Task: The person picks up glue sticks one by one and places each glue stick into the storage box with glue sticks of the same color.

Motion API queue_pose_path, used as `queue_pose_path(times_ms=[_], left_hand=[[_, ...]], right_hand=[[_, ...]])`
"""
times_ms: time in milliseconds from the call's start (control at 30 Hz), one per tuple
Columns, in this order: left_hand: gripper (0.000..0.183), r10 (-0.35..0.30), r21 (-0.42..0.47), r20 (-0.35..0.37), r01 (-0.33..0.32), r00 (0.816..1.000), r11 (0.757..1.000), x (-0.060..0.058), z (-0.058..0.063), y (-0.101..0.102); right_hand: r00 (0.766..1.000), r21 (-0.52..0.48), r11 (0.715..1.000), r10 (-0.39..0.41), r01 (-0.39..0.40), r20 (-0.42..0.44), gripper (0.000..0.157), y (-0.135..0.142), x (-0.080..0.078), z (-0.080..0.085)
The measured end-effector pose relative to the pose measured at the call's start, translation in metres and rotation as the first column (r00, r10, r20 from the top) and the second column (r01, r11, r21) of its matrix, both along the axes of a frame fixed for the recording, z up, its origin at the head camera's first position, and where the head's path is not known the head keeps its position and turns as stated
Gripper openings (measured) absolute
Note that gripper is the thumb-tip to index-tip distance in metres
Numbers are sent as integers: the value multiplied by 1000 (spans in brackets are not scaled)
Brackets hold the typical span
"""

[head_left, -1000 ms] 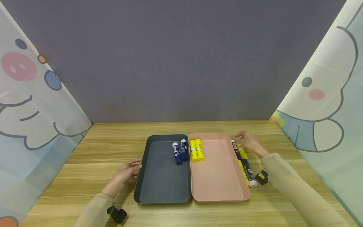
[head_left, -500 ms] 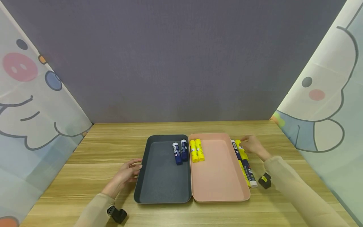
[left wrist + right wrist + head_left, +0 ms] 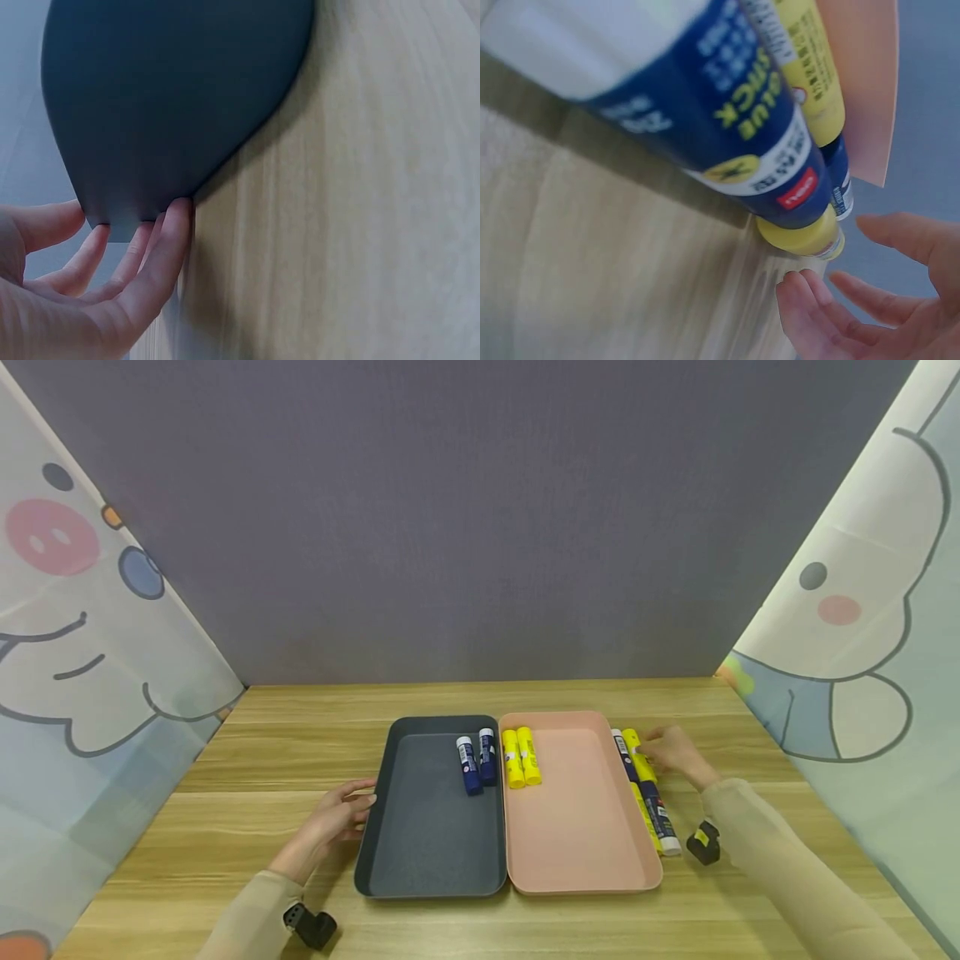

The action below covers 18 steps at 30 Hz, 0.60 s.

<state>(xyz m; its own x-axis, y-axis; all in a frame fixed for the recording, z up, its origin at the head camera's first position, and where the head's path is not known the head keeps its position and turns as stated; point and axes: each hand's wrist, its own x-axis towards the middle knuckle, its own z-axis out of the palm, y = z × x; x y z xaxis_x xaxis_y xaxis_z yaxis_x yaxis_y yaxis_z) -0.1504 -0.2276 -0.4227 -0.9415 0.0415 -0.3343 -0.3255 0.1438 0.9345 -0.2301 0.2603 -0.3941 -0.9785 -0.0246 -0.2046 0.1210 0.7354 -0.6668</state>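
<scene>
My left hand (image 3: 333, 817) touches the left wall of the dark grey tray (image 3: 431, 872); in the left wrist view its fingertips (image 3: 176, 210) rest along the wall. My right hand (image 3: 672, 750) is beside the far yellow glue stick (image 3: 639, 757), thumb and fingers spread apart at its end in the right wrist view, holding nothing. Left of that stick lies a blue glue stick (image 3: 624, 755) with a white cap. Nearer to me are a large blue glue stick (image 3: 742, 120) and another yellow glue stick (image 3: 814, 71), both against the pink tray's right side.
Two blue glue sticks (image 3: 468, 767) lie in the grey tray's far right part. Inside the pink tray (image 3: 581, 885), two yellow glue sticks (image 3: 513, 760) lie side by side at the far left. The trays stand edge to edge on the wooden table (image 3: 420, 935), before a grey panel (image 3: 480, 527).
My right hand has moved right and slightly nearer to me, from over the far ends of the glue sticks to the far yellow one's right side. The left hand and trays have stayed put.
</scene>
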Motion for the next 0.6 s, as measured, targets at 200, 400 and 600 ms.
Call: queue_pose_path(times_ms=[200,400,600], left_hand=[[44,6,-8,2,-6,1000,1000,0,0,0],[45,5,4,3,-5,1000,1000,-1,-1,0],[49,-39,31,-1,39,999,999,-1,-4,-4]], right_hand=[[1000,-4,1000,2,-2,18,45,1,1,-3],[999,-31,1000,-4,5,37,46,1,-2,-8],[1000,-31,1000,-3,4,14,43,1,-4,-15]])
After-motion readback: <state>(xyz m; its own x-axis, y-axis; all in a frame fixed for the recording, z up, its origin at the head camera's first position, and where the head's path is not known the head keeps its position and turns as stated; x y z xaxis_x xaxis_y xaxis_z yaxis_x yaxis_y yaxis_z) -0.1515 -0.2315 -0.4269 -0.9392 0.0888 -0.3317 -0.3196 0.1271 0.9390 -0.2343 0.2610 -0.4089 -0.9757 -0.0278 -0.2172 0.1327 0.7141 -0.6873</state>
